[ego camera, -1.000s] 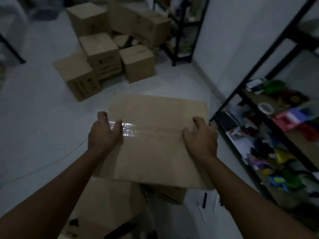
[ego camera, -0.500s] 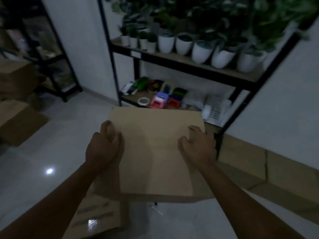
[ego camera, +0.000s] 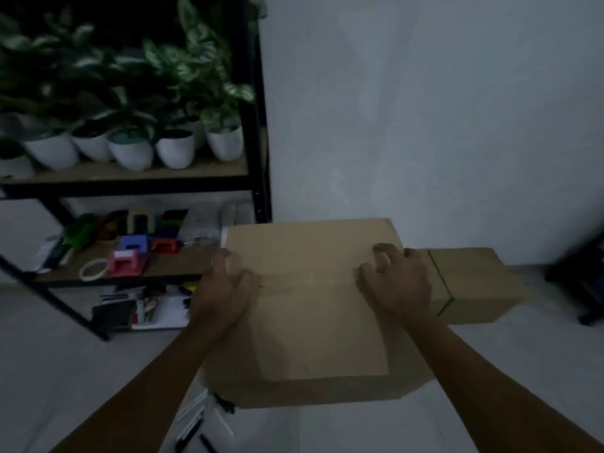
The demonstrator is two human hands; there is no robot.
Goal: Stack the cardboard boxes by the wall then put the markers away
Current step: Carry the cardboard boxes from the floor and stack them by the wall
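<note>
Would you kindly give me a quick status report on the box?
Left hand and right hand grip the cardboard box. Second box beside it at the wall. Markers on floor underfoot.

No text, label, brand or number can be read; the top of the cardboard box (ego camera: 313, 289) is seen as plain brown; items on the shelf (ego camera: 176, 266) left of it are too blurred.

i count two cardboard boxes: the big box (ego camera: 313, 308) under my two hands, left hand (ego camera: 225, 286) and right hand (ego camera: 397, 282), and a smaller box (ego camera: 474, 282) just right of my grip. left of it, about six white pots (ego camera: 176, 152). below, several markers (ego camera: 196, 423), too blurred to number.
</note>
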